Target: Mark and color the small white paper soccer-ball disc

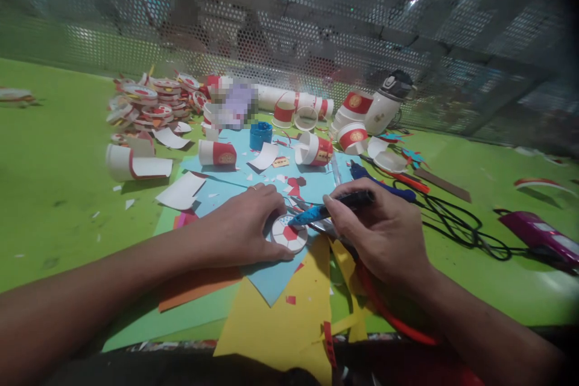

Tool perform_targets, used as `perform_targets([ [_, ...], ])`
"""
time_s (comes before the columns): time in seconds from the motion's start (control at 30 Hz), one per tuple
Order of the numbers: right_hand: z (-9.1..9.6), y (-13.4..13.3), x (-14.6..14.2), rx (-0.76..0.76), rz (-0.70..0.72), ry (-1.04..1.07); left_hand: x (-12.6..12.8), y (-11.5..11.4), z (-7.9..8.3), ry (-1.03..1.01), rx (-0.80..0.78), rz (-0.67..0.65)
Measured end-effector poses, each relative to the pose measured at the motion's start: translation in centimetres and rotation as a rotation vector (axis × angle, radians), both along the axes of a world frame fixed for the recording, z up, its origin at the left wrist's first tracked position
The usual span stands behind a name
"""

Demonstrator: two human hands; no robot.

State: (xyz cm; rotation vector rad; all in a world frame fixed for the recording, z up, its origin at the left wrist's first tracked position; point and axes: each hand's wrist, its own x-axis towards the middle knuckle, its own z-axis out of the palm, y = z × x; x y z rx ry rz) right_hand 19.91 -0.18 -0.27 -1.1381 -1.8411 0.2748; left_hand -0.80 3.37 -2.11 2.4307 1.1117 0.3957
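My left hand (pixel 242 226) lies curled over a small round white disc with red patches (pixel 289 234), pinning it to a blue paper sheet (pixel 271 277). My right hand (pixel 382 232) is closed round a blue-and-black pen-like tool (pixel 332 206) whose blue tip points down at the disc's top edge. A red cord (pixel 389 313) runs from under that hand toward me. Yellow paper (pixel 289 319) and orange paper (pixel 194 286) lie under my forearms.
On the green table (pixel 54 193) are cut red-and-white paper cups (pixel 217 153), a heap of cup rims (pixel 154 102), a blue pot (pixel 261 134), a white bottle (pixel 386 105), black cables (pixel 461 232), a purple device (pixel 540 238). A perforated metal screen (pixel 316 24) stands behind.
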Motion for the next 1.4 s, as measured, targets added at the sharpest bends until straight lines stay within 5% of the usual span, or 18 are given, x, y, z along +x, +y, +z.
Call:
perform_targets([
  [0.23, 0.6, 0.2, 0.4, 0.086, -0.155, 0.247, 0.1, -0.3, 0.4, 0.048, 0.009, 0.008],
  [0.63, 0.2, 0.8, 0.8, -0.024, -0.044, 0.472, -0.3, -0.6, 0.7, 0.007, -0.055, 0.0],
  [1.13, 0.1, 1.2, 1.7, -0.076, 0.0, 0.495, -0.1, -0.5, 0.8, 0.011, -0.104, -0.025],
  [1.4, 0.7, 0.1, 0.9, 0.027, 0.002, 0.195, 0.3, -1.5, 0.8, 0.023, -0.031, 0.053],
])
